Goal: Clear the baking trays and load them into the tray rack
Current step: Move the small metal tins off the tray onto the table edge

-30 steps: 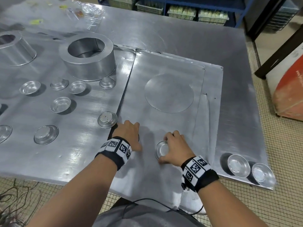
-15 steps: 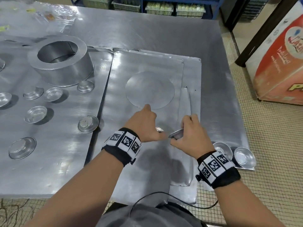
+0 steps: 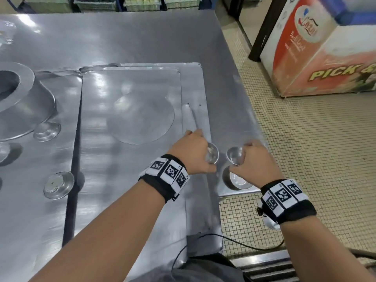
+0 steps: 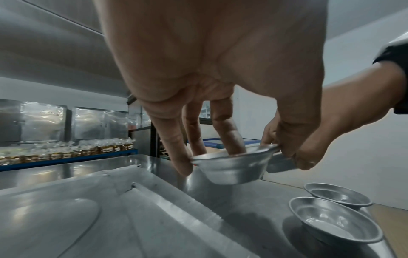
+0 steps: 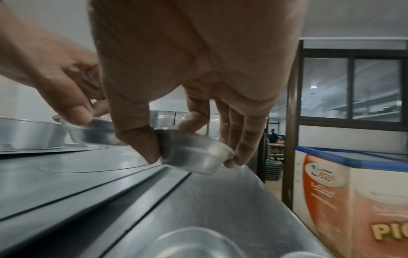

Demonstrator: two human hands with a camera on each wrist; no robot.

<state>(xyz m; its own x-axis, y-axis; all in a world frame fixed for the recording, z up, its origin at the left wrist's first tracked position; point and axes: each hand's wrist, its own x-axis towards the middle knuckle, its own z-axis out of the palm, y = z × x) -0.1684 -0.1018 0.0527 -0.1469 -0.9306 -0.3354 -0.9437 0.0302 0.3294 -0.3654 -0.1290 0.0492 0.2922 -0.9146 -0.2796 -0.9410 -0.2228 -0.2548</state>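
Head view, lower centre: the left hand pinches a small tin by its rim, thumb outside and fingers inside, lifted clear of the trays. Just to its right, the right hand clamps a second tin between thumb and fingers, above the desk edge. Two more tins sit on the desk below the right hand, at lower right of the left wrist view.

The stacked trays at centre frame appear nearly cleared; only a flat disc lies on top. On the tray at left frame, a large ring pan and several cups remain. No tray rack is in view. Judged from this, clearing is partway done and loading has not begun.
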